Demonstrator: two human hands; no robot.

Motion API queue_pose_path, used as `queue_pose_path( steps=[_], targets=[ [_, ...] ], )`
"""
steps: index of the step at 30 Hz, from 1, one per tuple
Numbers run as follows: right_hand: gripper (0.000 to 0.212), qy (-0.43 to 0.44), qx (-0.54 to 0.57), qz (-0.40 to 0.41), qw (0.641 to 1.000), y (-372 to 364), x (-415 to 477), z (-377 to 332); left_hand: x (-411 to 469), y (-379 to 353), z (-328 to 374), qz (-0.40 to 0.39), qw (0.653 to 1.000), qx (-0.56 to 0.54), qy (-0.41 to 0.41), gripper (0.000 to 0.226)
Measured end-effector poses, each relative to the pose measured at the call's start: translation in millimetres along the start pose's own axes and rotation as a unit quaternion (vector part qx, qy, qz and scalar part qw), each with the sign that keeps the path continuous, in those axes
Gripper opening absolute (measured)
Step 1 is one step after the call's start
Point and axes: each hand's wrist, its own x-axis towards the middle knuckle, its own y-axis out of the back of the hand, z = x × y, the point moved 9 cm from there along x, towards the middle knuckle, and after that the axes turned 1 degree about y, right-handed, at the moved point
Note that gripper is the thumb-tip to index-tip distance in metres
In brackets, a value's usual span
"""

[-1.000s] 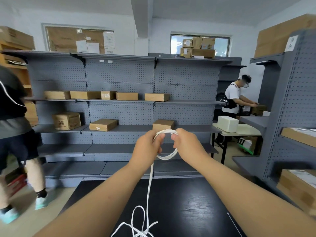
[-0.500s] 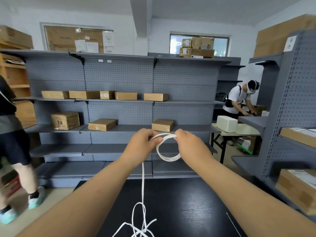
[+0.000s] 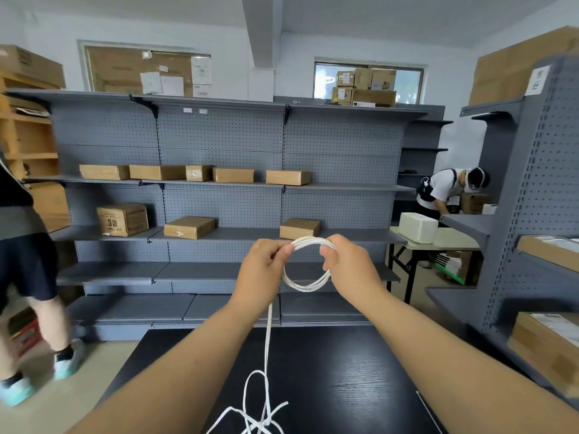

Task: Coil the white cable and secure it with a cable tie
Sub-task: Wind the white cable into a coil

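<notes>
1. The white cable [image 3: 305, 287] is a thin, plain white cord. Part of it is wound into a small round coil of several turns, which bunch tightly at the top and spread a little apart at the bottom.
2. The coil is held up in the air between both hands, above the far end of the bench [image 3: 344, 371] and in front of the shelving [image 3: 219, 145].
3. From the coil's left side a single strand drops straight down under the left hand [image 3: 261, 270] to the bench. There the rest lies in a loose tangle of loops at the near edge, partly cut off by the bottom of the view.
4. The left hand pinches the top left of the coil between thumb and curled fingertips.
5. The right hand [image 3: 347, 267] grips the coil's top right, fingers curled over the bunched turns and thumb against the loop.
6. The bench is black with a fine wood grain and a dull sheen.
7. The shelving is grey pegboard, and cardboard boxes [image 3: 233, 175] sit in rows on two of its shelves.
8. To the right, a white box [image 3: 418, 227] sits on a pale table, and a person in a white shirt [image 3: 445, 189] bends over beyond it.
9. At the left edge a person in dark shorts [image 3: 25, 261] stands on the floor.
</notes>
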Motion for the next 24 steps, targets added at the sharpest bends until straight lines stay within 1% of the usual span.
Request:
queue_pose_path(
  steps=[2, 5, 8, 11, 13, 16, 19, 22, 24],
  targets=[
    [0.018, -0.002, 0.028, 0.009, 1.000, 1, 1, 0, -1, -3, -3, -0.014, 0.998, -0.053, 0.027, 0.020],
    [0.020, -0.006, 0.052, 0.039, 0.998, 3, 1, -1, -10, -7, 2, 0.001, 0.995, -0.097, 0.022, 0.020],
    [0.015, -0.017, 0.099, 0.071, 0.992, 4, 1, 0, -19, -13, 8, 0.011, 0.993, -0.115, 0.001, 0.017],
    [0.021, -0.029, 0.167, 0.096, 0.981, 6, 0, 2, -23, -12, 3, 0.051, 0.991, -0.119, 0.019, 0.017],
    [0.027, -0.037, 0.201, 0.082, 0.976, 1, -2, 1, -22, -7, 2, 0.081, 0.992, -0.093, 0.026, 0.020],
    [0.023, -0.038, 0.218, 0.023, 0.975, -7, -5, -1, -17, 0, 12, 0.088, 0.996, -0.004, 0.007, 0.022],
    [0.019, -0.012, 0.161, -0.017, 0.987, -6, -5, -6, -12, 4, 21, 0.070, 0.993, 0.089, -0.018, 0.024],
    [0.014, 0.015, 0.100, -0.027, 0.995, -1, -2, -10, -7, 6, 26, 0.050, 0.990, 0.127, -0.017, 0.029],
    [0.014, 0.034, 0.092, -0.035, 0.995, 2, -2, -15, -4, 5, 29, 0.035, 0.986, 0.159, -0.026, 0.026]
  ],
)
